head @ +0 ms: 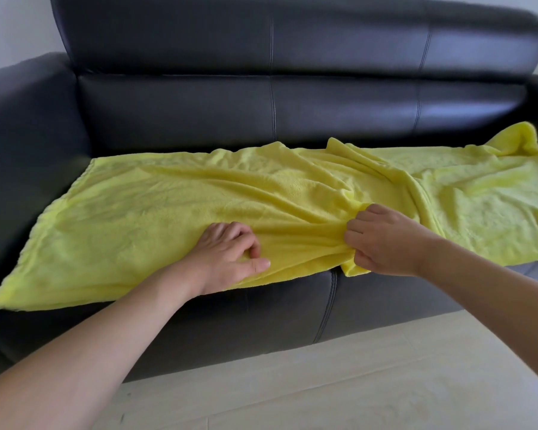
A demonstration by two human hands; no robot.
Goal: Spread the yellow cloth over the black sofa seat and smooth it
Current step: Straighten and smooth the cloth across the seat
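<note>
Head view, looking down: yellow cloth [174, 212] lies along the black sofa seat [385, 293], its near hem draping over the seat's front edge. Left hand [230, 256] rests on the cloth near that front edge, fingers curled and pinching a small fold. Right hand [382, 240] grips a gathered bunch just beside it, wrinkles fanning toward the seat's right end.
</note>
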